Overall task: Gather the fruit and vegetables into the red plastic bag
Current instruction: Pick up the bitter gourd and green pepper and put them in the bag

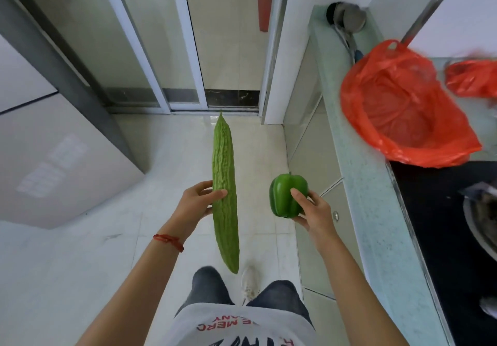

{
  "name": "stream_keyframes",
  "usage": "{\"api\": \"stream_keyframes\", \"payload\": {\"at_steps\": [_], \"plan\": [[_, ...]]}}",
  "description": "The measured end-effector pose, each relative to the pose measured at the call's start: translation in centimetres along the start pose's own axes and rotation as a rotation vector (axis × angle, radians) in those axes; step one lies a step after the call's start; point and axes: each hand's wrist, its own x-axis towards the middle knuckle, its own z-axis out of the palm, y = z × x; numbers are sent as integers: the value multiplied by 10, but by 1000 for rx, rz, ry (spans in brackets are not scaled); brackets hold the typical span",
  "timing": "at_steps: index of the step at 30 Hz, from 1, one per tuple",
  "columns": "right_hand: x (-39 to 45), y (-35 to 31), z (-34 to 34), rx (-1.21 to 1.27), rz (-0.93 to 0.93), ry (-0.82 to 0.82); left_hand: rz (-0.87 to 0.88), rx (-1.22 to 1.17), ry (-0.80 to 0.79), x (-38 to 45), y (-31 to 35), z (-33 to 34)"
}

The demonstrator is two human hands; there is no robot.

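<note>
Left hand (196,205) seen nearest, fingers (217,194) wrapped round middle of long bumpy bitter gourd (225,184), held upright over floor. Green pepper (286,196) pinched by right hand (313,211); smooth, shiny, lumpy. Red plastic bag (403,109) set on desk (357,173) to right, well apart from both, mouth open, thin and crinkly. Gourd likely tipped or dropped, since long and gripped at one spot. Floppy bag mouth likely missed or folded shut. Second red bag (473,76) seen behind, blurred.

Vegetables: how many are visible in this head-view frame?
2. A bitter gourd gripped by the left hand; a green bell pepper held by the right hand. The red plastic bag may hide more.
</note>
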Motion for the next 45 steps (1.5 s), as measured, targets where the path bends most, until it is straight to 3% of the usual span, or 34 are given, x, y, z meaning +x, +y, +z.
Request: {"api": "stream_keyframes", "payload": {"at_steps": [7, 23, 35, 45], "plan": [[66, -38, 33, 39, -1, 40, 2, 37, -42, 85, 62, -1], [184, -104, 128, 286, -4, 334, -42, 277, -281, 279, 208, -2], [203, -143, 65, 369, -110, 558, -40, 369, -536, 331, 240, 106], [191, -154, -9, 491, -172, 765, 40, 593, -796, 336, 244, 228]]}}
